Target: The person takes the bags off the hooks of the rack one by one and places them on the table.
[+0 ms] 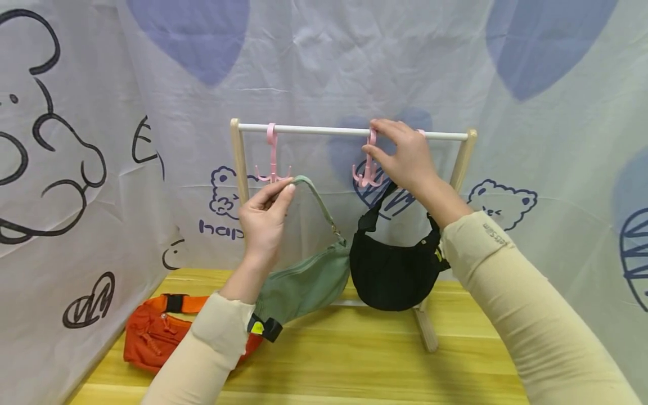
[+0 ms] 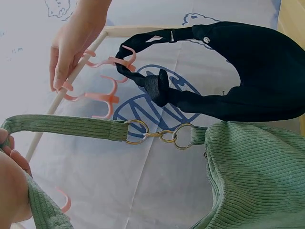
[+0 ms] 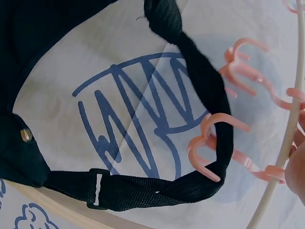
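Observation:
My left hand [image 1: 265, 219] pinches the strap [image 1: 319, 198] of a green corduroy shoulder bag [image 1: 309, 281], which hangs tilted below it. The strap rises close to the left pink hook [image 1: 273, 153]. At the rail [image 1: 324, 130], my right hand [image 1: 411, 156] pinches the top of the middle pink hook [image 1: 368, 179] between thumb and fingers. A black crescent bag [image 1: 395, 277] hangs to the right, its strap [image 3: 224, 138] looped over another pink hook [image 3: 209, 131]. In the head view my right hand mostly hides that hook.
An orange-red waist bag [image 1: 152, 337] with a black buckle lies on the wooden tabletop [image 1: 354, 360] at left. Wooden posts [image 1: 463, 160] support the rail. A white cloth [image 1: 314, 56] with drawn bears and hearts hangs behind and on both sides.

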`<control>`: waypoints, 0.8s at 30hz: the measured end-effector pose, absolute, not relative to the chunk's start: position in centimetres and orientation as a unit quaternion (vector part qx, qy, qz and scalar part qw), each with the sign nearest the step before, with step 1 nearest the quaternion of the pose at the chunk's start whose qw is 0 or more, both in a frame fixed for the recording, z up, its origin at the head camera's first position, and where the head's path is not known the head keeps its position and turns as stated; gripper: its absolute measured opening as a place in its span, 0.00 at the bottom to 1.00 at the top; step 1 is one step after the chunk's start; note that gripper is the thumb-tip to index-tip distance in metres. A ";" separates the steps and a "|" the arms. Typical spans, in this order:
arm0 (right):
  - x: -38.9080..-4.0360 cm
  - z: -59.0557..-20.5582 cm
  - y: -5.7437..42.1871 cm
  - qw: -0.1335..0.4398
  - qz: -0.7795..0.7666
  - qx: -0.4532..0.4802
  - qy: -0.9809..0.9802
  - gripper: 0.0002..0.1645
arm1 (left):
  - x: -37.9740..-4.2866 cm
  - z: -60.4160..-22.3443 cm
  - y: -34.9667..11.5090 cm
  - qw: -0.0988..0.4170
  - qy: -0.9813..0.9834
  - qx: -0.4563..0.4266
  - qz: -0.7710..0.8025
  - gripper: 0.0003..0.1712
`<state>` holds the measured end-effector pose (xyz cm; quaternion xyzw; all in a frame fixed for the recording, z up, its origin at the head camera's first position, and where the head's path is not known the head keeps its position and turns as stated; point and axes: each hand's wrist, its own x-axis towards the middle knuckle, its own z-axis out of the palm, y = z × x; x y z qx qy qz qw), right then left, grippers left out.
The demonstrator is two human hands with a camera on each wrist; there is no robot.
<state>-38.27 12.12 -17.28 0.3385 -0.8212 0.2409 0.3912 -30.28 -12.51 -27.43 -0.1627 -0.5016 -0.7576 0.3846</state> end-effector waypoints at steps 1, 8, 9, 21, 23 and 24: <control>-38.2 -17.3 12.1 0.395 0.244 0.341 -0.817 0.31 | -30.2 -27.4 -12.6 0.387 -0.500 -0.164 -0.757 0.09; -37.2 -18.3 12.1 0.443 0.275 0.375 -0.766 0.23 | -29.6 -27.2 -13.0 0.394 -0.492 -0.171 -0.757 0.09; -37.1 -18.5 12.2 0.452 0.276 0.383 -0.757 0.22 | -29.5 -27.2 -13.0 0.394 -0.491 -0.171 -0.758 0.09; -35.7 -21.9 12.9 0.446 0.290 0.396 -0.749 0.18 | -28.7 -27.0 -13.2 0.393 -0.492 -0.178 -0.756 0.10; -35.5 -22.5 13.1 0.442 0.289 0.397 -0.751 0.17 | -28.5 -27.0 -13.2 0.391 -0.491 -0.180 -0.757 0.10; -35.4 -22.9 13.2 0.440 0.291 0.399 -0.750 0.17 | -28.5 -27.0 -13.1 0.391 -0.490 -0.182 -0.758 0.10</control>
